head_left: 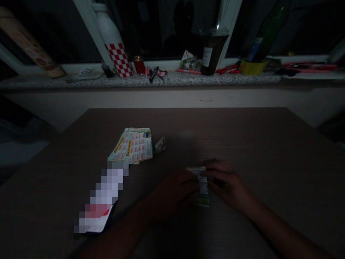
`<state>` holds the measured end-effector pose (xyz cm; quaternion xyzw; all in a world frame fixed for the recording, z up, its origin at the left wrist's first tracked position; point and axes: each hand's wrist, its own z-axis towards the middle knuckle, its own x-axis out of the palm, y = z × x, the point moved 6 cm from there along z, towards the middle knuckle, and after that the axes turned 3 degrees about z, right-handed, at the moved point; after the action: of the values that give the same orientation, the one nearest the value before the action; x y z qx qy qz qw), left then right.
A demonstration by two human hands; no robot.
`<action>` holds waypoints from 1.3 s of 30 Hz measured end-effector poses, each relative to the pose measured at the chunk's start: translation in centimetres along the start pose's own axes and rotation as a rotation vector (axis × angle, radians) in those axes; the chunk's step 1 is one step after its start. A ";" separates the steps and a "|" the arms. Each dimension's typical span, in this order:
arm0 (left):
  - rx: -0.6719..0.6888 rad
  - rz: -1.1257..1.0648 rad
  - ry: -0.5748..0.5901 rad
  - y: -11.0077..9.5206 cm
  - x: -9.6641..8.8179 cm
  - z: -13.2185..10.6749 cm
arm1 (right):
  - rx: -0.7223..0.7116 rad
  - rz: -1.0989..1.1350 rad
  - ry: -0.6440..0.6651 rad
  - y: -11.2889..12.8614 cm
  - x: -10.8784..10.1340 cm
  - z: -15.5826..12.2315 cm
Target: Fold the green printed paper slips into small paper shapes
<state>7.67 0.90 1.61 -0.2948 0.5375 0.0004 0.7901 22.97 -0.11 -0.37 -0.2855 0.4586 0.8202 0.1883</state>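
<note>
A small printed paper slip (202, 187), narrow and apparently folded, lies on the table between my hands. My left hand (176, 187) presses on its left side with bent fingers, covering that part. At its right edge, my right hand (229, 181) has its fingertips closed on the paper; the other fingers are curled above the table. Farther left lies a fanned pile of printed paper sheets (138, 147) with rows of red print. Beside the pile sits a small folded piece of paper (160, 144). The light is dim, and my left fingers are in deep shadow.
A phone (104, 225) with a lit, partly blurred screen lies left of my left forearm. Along the granite windowsill (172, 80) stand a red-and-white checked bottle (118, 57), a small red jar (139, 65), a dark plastic cup (214, 54) and a green bottle (269, 32).
</note>
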 end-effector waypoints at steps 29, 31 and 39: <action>0.019 0.260 -0.570 -1.5 -3.1 0.2 | -0.334 -0.083 -0.270 6.0 -2.2 0.3; 0.034 0.293 -0.585 -1.8 -3.2 0.3 | -0.342 -0.087 -0.270 6.3 -2.1 0.1; -0.042 0.339 -0.646 -1.0 -3.9 0.1 | -0.347 -0.109 -0.245 6.4 -1.9 -0.2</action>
<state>6.40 1.33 5.43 -0.2022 0.3012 0.2354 0.9017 20.85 -3.63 4.88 -0.2362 0.2682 0.9039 0.2350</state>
